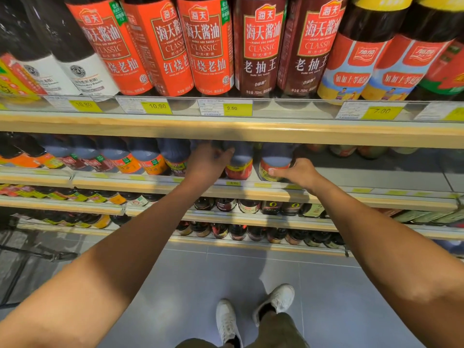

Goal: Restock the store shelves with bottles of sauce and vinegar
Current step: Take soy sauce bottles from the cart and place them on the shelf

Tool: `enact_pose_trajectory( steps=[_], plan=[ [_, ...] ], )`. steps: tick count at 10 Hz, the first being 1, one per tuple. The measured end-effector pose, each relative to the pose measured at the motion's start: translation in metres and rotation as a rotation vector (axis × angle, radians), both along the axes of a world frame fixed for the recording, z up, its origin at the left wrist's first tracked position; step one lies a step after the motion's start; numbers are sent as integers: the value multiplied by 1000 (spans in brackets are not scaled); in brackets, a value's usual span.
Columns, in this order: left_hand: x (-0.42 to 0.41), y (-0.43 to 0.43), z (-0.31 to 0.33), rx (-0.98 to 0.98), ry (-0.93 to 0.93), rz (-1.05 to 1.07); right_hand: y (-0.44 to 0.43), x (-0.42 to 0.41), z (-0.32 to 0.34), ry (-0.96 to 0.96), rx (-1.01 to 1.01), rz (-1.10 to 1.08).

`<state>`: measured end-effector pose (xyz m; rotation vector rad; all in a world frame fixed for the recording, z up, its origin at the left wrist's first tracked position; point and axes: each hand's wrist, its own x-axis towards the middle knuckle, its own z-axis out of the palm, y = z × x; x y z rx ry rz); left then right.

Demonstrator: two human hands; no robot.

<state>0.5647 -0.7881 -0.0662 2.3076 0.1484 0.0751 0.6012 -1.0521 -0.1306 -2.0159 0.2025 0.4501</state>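
Fingers of my left hand (209, 156) curl round a dark sauce bottle (239, 162) with a red-and-yellow label, upright at the second shelf's (251, 190) front edge. My right hand (298, 172) grips the neighbouring bottle (275, 162) just beside it, thumb across its label. Soy sauce bottles (206, 46) line the shelf above.

- Orange-labelled bottles (208, 46): "海天酱油", "CLASSIC", "红烧老抽".
- Dark-labelled bottles (259, 46): "海天酱油", "老抽王", "750mL".
- Price tags (237, 108) on the shelf edge: 10.80, 10.90, 9.50, 7.00.
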Motion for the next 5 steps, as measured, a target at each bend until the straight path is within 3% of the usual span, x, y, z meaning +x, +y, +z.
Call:
enact_pose_trajectory(
  steps=[1,2,3,5],
  plan=[
    [18,-12,15,1,164,-39,-2,-1,15,-38,-95,-30],
    [34,-22,25,207,469,-75,-3,-3,20,-75,-109,-96],
    [40,-23,28,150,646,-88,-4,-4,20,-69,-56,-99],
    [42,-17,21,125,655,-50,0,-3,17,-61,-18,-56]
  ],
)
